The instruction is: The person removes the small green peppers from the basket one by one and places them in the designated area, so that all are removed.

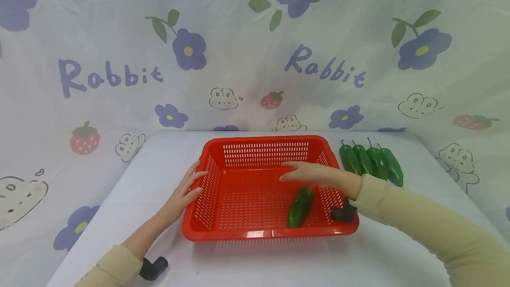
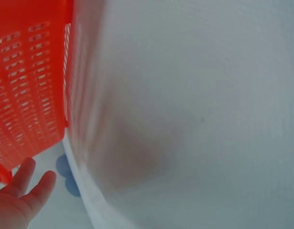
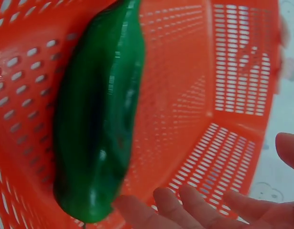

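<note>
A red plastic basket [image 1: 247, 234] with slotted walls stands on the white table. Inside its right part is one green pepper [image 1: 299, 209], which looks large and close in the right wrist view. My right hand [image 1: 304, 174] hovers over the basket's right side with fingers extended and nothing held. In the right wrist view its fingertips [image 3: 171, 205] lie near the pepper's lower end; whether they touch cannot be told. My left hand [image 1: 187, 189] rests at the basket's left rim, its fingers fairly straight and spread, some reaching over the edge.
Several green peppers [image 1: 374, 163] lie side by side on the table, just right of the basket. Behind the table hangs a printed cloth [image 1: 247, 65] with flowers and rabbits. A black wrist device [image 1: 343, 212] sits below the right cuff, over the basket's rim.
</note>
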Action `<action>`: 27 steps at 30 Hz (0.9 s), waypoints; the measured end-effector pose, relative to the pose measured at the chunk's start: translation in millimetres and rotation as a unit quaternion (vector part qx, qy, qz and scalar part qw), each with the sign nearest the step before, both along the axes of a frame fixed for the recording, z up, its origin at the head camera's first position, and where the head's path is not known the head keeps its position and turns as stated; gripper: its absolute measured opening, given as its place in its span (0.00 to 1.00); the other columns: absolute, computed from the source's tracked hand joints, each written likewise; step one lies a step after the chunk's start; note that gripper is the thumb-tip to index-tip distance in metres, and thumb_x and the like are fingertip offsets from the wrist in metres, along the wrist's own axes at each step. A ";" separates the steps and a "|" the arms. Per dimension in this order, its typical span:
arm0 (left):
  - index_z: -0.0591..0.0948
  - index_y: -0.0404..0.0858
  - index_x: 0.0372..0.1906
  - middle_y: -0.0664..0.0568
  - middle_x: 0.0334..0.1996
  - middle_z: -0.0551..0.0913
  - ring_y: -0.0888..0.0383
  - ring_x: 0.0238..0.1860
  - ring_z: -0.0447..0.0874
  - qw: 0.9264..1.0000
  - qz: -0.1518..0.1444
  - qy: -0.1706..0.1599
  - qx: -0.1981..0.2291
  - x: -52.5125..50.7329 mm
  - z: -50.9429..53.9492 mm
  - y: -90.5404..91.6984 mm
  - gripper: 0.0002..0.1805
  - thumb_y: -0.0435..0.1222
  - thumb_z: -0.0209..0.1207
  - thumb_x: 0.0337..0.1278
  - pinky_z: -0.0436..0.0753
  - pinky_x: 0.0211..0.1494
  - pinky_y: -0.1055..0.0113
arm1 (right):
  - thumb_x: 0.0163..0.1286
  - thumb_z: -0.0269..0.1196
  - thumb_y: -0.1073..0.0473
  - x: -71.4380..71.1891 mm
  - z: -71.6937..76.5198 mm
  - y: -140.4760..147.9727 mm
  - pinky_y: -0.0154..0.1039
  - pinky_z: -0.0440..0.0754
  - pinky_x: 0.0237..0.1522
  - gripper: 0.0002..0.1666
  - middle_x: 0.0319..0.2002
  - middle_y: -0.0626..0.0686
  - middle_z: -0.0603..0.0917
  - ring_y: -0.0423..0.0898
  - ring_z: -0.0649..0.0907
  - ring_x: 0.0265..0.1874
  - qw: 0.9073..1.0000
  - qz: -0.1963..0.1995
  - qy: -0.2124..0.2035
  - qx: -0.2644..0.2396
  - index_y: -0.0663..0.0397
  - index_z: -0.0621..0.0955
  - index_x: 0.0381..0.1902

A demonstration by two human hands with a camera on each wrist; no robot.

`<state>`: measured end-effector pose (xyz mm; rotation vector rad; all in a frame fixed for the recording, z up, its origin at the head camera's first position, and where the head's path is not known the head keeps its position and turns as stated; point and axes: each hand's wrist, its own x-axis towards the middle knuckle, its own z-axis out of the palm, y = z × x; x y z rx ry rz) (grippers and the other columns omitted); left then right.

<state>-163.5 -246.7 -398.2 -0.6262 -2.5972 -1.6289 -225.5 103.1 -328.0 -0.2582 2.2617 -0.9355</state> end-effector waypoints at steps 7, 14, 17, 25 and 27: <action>0.63 0.35 0.62 0.43 0.72 0.40 0.40 0.65 0.49 1.000 0.000 -0.002 0.000 -0.2 -1.3 -0.2 0.22 0.33 0.44 0.63 0.76 0.45 0.76 | 0.61 0.59 0.51 -3.4 -18.0 -5.6 0.61 0.65 0.58 0.38 0.64 0.59 0.65 0.58 0.66 0.61 1.000 -0.008 -0.008 -0.010 0.54 0.62 0.67; 0.62 0.35 0.62 0.43 0.72 0.40 0.40 0.64 0.50 1.000 -0.001 -0.005 0.005 0.1 -0.4 -0.3 0.22 0.33 0.44 0.64 0.76 0.45 0.75 | 0.61 0.60 0.53 -4.4 -24.7 -9.1 0.59 0.63 0.60 0.37 0.63 0.59 0.67 0.57 0.66 0.60 0.999 -0.005 0.022 -0.023 0.54 0.63 0.66; 0.62 0.35 0.63 0.43 0.72 0.39 0.39 0.64 0.50 1.000 -0.002 -0.006 0.007 0.1 -0.5 -0.2 0.22 0.33 0.43 0.64 0.76 0.45 0.75 | 0.61 0.60 0.54 -4.0 -26.8 -11.7 0.55 0.69 0.57 0.34 0.60 0.59 0.70 0.55 0.71 0.56 0.998 -0.002 0.055 -0.032 0.55 0.65 0.64; 0.62 0.34 0.62 0.43 0.72 0.40 0.40 0.64 0.50 1.000 -0.002 -0.002 0.006 0.0 -0.5 -0.4 0.22 0.33 0.44 0.63 0.76 0.45 0.75 | 0.57 0.63 0.62 -5.9 -32.5 -15.8 0.47 0.80 0.44 0.31 0.52 0.60 0.74 0.51 0.78 0.43 0.996 -0.016 0.076 -0.052 0.58 0.69 0.60; 0.62 0.34 0.62 0.43 0.72 0.40 0.40 0.64 0.50 1.000 -0.001 0.000 0.005 -0.2 -0.6 -0.5 0.22 0.33 0.44 0.63 0.76 0.45 0.75 | 0.56 0.64 0.64 -6.6 -34.3 -16.5 0.45 0.80 0.43 0.32 0.51 0.59 0.74 0.50 0.78 0.42 0.996 -0.018 0.072 -0.051 0.57 0.70 0.59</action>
